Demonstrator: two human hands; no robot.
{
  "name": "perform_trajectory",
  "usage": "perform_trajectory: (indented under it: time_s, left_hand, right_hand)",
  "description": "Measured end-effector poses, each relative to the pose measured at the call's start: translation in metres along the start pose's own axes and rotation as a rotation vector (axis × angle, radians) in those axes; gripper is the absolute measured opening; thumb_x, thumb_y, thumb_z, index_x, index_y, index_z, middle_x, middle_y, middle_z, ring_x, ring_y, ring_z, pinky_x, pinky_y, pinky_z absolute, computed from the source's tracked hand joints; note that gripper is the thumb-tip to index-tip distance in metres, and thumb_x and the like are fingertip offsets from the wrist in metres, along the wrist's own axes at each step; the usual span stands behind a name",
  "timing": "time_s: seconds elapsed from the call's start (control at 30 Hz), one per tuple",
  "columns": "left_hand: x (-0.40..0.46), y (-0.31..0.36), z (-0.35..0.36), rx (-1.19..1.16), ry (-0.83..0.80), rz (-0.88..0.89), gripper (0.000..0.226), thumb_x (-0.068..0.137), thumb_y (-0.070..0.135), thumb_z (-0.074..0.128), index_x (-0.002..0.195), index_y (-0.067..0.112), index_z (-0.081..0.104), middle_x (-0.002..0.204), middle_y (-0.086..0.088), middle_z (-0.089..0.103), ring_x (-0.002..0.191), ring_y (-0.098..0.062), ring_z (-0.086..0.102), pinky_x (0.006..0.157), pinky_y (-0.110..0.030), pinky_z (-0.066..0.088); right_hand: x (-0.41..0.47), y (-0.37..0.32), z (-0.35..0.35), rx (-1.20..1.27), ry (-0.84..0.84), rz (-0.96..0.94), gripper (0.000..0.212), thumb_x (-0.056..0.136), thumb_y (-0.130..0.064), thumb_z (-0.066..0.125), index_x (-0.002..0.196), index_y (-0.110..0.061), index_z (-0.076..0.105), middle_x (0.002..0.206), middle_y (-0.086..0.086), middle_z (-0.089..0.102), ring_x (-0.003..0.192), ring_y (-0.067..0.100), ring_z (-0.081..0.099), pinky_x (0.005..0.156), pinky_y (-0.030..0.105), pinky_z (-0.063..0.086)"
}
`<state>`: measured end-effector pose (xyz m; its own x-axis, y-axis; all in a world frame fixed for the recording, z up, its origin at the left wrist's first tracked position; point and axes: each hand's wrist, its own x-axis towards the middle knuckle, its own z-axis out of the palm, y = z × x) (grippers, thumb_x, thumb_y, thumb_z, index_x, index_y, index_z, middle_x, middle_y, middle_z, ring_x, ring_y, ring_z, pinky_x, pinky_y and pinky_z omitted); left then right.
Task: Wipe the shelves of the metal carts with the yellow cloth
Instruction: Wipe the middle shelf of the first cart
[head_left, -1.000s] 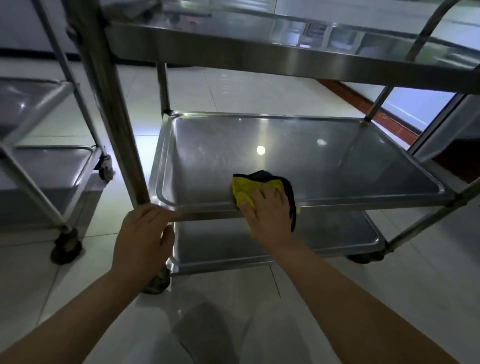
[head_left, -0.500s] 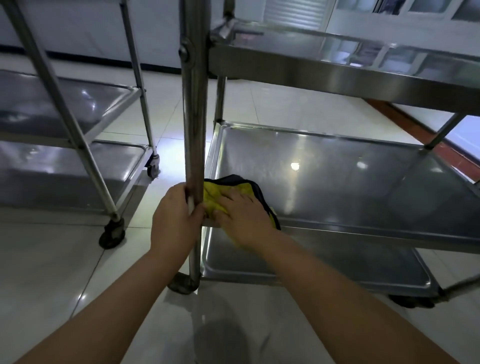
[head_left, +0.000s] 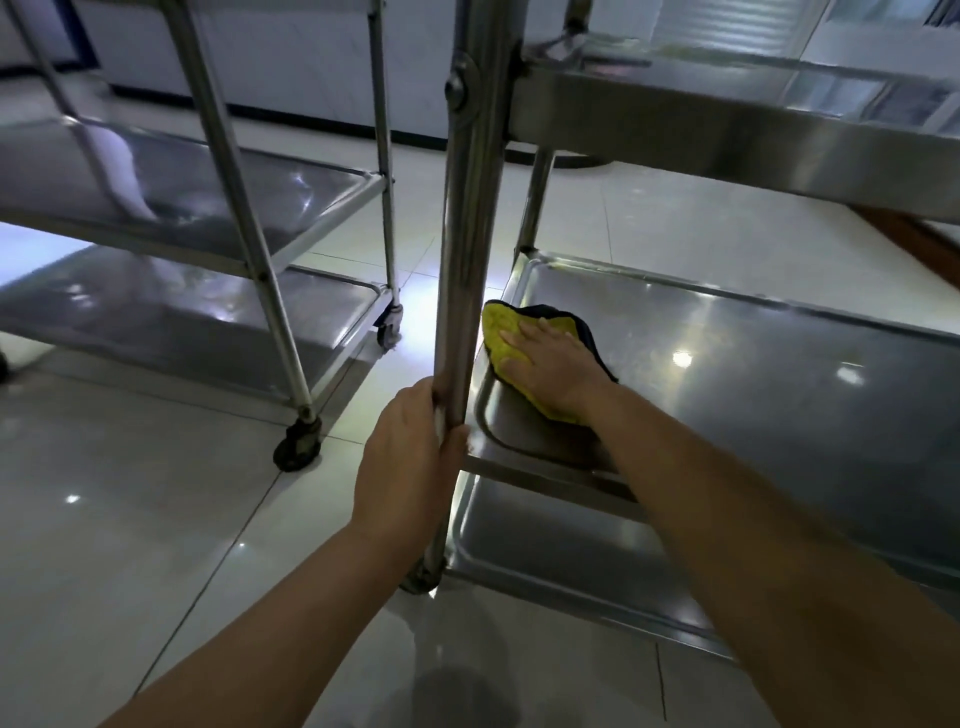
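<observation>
A steel cart stands right in front of me, and its middle shelf (head_left: 753, 364) fills the right half of the view. The yellow cloth (head_left: 500, 332), dark on its far edge, lies on that shelf near the left rim. My right hand (head_left: 553, 366) presses flat on the cloth with straight fingers. My left hand (head_left: 410, 462) grips the cart's near left post (head_left: 467, 218), fingers wrapped round it just above the middle shelf's corner. The bottom shelf (head_left: 561, 551) shows below my right forearm, and the top shelf (head_left: 727, 124) hangs overhead.
A second steel cart (head_left: 218, 234) with two visible shelves stands to the left, one caster (head_left: 296, 447) close to my left arm. Glossy white floor tiles (head_left: 130, 519) lie between the carts. A white wall with a dark skirting runs behind.
My left hand moved from the shelf's front corner onto the post and grips it. My right hand slid the cloth left along the front, then away from me along the left rim.
</observation>
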<state>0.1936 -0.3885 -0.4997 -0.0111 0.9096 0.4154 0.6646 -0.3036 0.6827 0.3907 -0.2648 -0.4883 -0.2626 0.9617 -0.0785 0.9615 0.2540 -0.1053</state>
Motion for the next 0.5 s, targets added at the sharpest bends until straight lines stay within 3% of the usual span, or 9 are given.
perform_trajectory:
  time_s: [0.13, 0.23, 0.3, 0.4, 0.5]
  left_hand:
    - [-0.002, -0.001, 0.004, 0.001, 0.023, 0.005, 0.031, 0.088, 0.022, 0.064, 0.116, 0.021, 0.052, 0.102, 0.011, 0.054, 0.095, -0.006, 0.049, 0.080, -0.023, 0.044]
    - [-0.003, 0.004, 0.001, -0.008, 0.046, -0.013, 0.041, 0.086, 0.020, 0.067, 0.124, 0.022, 0.051, 0.107, 0.014, 0.053, 0.096, 0.001, 0.047, 0.078, -0.004, 0.037]
    - [-0.003, 0.006, -0.004, 0.002, 0.077, 0.003, 0.055, 0.082, 0.016, 0.072, 0.130, 0.021, 0.047, 0.109, 0.017, 0.047, 0.097, 0.006, 0.043, 0.074, 0.000, 0.033]
    - [-0.008, 0.005, -0.007, 0.049, 0.078, 0.095, 0.067, 0.076, 0.015, 0.077, 0.134, 0.017, 0.043, 0.110, 0.011, 0.049, 0.098, 0.001, 0.047, 0.076, -0.008, 0.035]
    - [-0.009, 0.004, -0.009, 0.082, 0.066, 0.127, 0.068, 0.076, 0.017, 0.078, 0.135, 0.015, 0.043, 0.115, -0.001, 0.056, 0.103, -0.013, 0.056, 0.082, -0.023, 0.043]
  right_hand:
    - [0.028, 0.019, -0.004, -0.052, 0.016, -0.061, 0.059, 0.100, -0.054, 0.016, 0.154, -0.030, 0.010, 0.162, -0.004, 0.003, 0.149, 0.024, 0.005, 0.119, 0.048, 0.005]
    - [0.036, 0.024, -0.007, -0.011, 0.054, -0.034, 0.058, 0.100, -0.054, 0.018, 0.153, -0.033, 0.011, 0.162, -0.006, 0.004, 0.148, 0.026, 0.007, 0.119, 0.047, 0.006]
    - [0.037, 0.023, -0.005, -0.007, 0.064, -0.063, 0.058, 0.099, -0.055, 0.016, 0.153, -0.033, 0.010, 0.162, -0.007, 0.004, 0.148, 0.024, 0.009, 0.119, 0.046, 0.006]
    - [0.022, 0.017, 0.000, 0.030, 0.020, -0.051, 0.071, 0.090, -0.067, 0.006, 0.153, -0.035, 0.008, 0.162, -0.005, 0.003, 0.148, 0.026, 0.006, 0.118, 0.051, 0.006]
    - [-0.015, 0.004, 0.004, 0.058, -0.027, -0.075, 0.061, 0.098, -0.058, 0.013, 0.153, -0.034, 0.006, 0.162, -0.005, -0.002, 0.149, 0.022, -0.003, 0.119, 0.048, 0.000]
